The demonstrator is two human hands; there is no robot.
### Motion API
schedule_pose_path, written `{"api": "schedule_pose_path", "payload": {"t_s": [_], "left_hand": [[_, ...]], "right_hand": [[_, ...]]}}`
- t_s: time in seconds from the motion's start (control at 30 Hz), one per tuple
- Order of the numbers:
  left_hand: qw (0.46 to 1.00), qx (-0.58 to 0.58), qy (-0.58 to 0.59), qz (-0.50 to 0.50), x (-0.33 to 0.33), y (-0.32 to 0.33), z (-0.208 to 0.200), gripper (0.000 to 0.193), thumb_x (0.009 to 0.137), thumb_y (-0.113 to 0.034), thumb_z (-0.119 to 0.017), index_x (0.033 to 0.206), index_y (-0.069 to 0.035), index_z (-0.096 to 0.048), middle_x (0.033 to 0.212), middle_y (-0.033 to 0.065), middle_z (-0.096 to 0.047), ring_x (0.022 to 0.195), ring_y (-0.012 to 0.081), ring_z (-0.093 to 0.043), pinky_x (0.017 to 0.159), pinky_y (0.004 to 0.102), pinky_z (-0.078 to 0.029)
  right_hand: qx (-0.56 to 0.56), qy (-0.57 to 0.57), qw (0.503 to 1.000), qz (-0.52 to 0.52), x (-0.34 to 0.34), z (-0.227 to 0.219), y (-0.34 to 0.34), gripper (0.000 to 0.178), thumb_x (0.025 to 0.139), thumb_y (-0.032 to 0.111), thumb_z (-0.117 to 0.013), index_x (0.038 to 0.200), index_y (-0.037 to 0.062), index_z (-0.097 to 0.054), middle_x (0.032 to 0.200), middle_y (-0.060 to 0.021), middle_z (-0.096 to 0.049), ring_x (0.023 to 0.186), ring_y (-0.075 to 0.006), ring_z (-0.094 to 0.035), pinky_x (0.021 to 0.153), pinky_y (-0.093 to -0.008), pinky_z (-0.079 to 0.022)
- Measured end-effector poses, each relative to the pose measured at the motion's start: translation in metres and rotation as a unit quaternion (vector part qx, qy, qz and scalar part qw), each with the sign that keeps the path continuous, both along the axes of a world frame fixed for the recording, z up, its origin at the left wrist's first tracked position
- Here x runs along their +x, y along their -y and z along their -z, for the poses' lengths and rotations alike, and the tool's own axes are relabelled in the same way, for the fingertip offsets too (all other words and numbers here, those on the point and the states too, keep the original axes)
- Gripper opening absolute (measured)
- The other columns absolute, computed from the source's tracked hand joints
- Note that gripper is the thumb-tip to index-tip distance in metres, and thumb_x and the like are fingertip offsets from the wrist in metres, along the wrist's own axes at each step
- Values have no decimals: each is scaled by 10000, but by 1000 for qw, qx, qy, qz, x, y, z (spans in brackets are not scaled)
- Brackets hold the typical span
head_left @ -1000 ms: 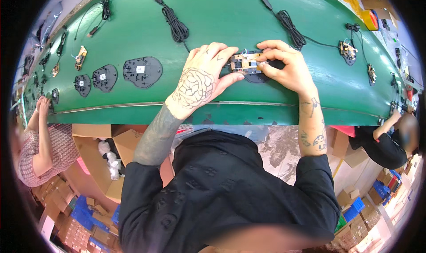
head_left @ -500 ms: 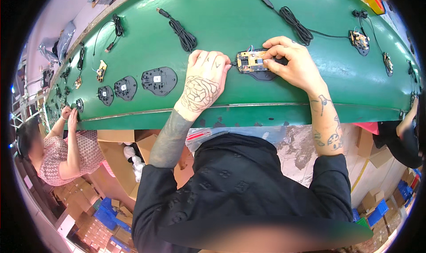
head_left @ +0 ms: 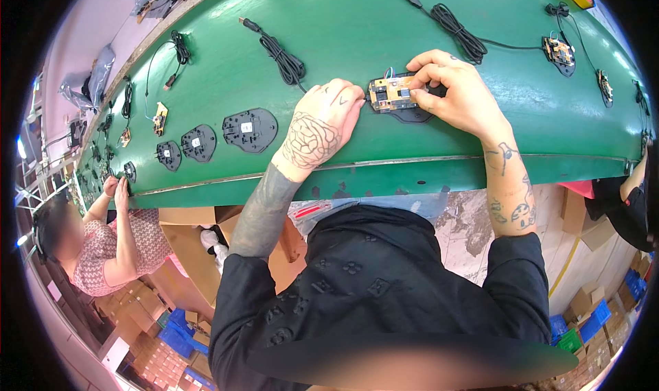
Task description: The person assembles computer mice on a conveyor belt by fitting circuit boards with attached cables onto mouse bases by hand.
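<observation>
A tan circuit board lies on a black mouse base in front of me, on the green work surface. My left hand is closed at the board's left end, its fingertips pinching the black cable where it meets the base. From that hand the cable leads to a coiled, tied bundle with a USB plug. My right hand grips the right side of the board between thumb and fingers, covering that part of it.
Bare black mouse bases lie in a row to the left. Another coiled cable runs right to a board on a base. At far left a co-worker's hands work at the same green belt. An open cardboard box stands below its edge.
Both hands stay at the board, with the left fingers slightly shifted. A stretch of cable now shows between the coil and my left hand. The whole view has moved a little.
</observation>
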State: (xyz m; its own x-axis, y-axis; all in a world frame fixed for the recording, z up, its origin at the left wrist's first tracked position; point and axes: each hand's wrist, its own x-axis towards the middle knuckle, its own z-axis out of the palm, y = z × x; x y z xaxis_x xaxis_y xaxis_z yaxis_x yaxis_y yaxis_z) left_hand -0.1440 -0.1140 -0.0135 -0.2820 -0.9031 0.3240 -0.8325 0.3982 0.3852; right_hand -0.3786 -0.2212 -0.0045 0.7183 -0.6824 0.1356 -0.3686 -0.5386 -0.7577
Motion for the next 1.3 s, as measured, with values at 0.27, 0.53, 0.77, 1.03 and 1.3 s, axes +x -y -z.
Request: {"api": "schedule_pose_path", "payload": {"t_s": [0.27, 0.53, 0.77, 1.03, 1.3], "left_hand": [[997, 24, -69, -29, -2, 2, -1, 156, 785, -49, -740, 904, -74, -642, 893, 61, -635, 795, 255, -634, 695, 364, -513], [999, 21, -29, -8, 6, 9, -6, 136, 812, -109, -722, 942, -103, -683, 885, 51, -628, 799, 266, -635, 705, 379, -515], [1000, -12, 23, -17, 3, 10, 1, 172, 820, -261, -728, 909, -139, -645, 946, 41, -564, 939, 238, -569, 877, 411, -417], [987, -79, -8, -139, 56, -14, -22, 322, 775, -299, -785, 1001, -113, -651, 1131, 80, -582, 1110, 289, -557, 975, 444, -416], [959, -79, 26, -272, 137, -74, -26, 272, 797, -207, -775, 1014, -91, -661, 1140, 106, -611, 1103, 326, -571, 952, 447, -459]], "right_hand": [[31, -27, 999, 3, 0, -10, -3, 118, 788, 112, -708, 869, 30, -682, 1091, -102, -670, 989, -291, -637, 863, -387, -515], [-155, 29, 986, -47, 26, -8, -17, 214, 778, 199, -754, 973, 123, -708, 1161, -79, -634, 1077, -295, -590, 909, -407, -514], [-264, -49, 963, -24, 30, -8, -38, 247, 763, 210, -782, 993, 146, -720, 1156, -43, -637, 1092, -288, -580, 895, -423, -502], [-264, -111, 958, -14, 33, -15, -45, 222, 784, 186, -767, 999, 150, -725, 1146, -37, -652, 1103, -281, -585, 895, -413, -493], [-293, -189, 926, 145, 5, -10, 30, 174, 894, 213, -688, 1051, 143, -714, 1180, -57, -662, 1137, -277, -597, 937, -400, -511]]}}
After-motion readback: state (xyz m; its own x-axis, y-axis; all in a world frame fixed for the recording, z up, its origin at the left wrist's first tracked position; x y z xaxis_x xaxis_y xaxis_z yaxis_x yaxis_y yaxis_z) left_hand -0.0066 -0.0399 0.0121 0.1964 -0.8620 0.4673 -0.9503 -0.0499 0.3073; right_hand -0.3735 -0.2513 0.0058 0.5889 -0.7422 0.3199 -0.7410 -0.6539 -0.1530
